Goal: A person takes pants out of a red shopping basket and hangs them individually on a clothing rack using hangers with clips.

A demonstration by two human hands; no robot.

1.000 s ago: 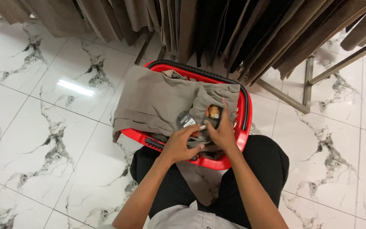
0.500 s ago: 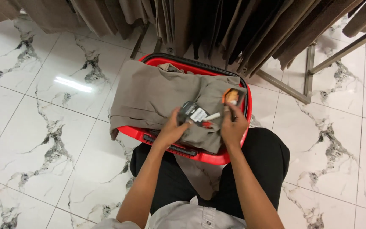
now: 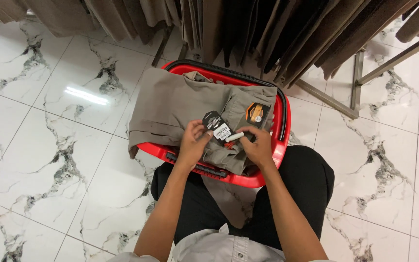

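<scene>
Hands at tags on folded trousers in basket.
Left hand [image 3: 193, 144] pinches black tag [image 3: 216, 127]; right hand [image 3: 255, 147] holds small white piece [image 3: 234, 138]. Grey-brown trousers [image 3: 180, 104] drape over red basket [image 3: 281, 140]; orange tag [image 3: 257, 113] alongside.

We reach both bare forearms forward from the bottom of the view, elbows bent, so that they converge ahead of our knees. Our left hand [image 3: 193, 144] lies palm down with the wrist straight, its fingers [image 3: 201, 134] curled and pinched together at the tips. Our right hand [image 3: 255, 146] sits just beside it, knuckles up, fingers closed in a loose fist, thumb pointing toward the left hand.
</scene>
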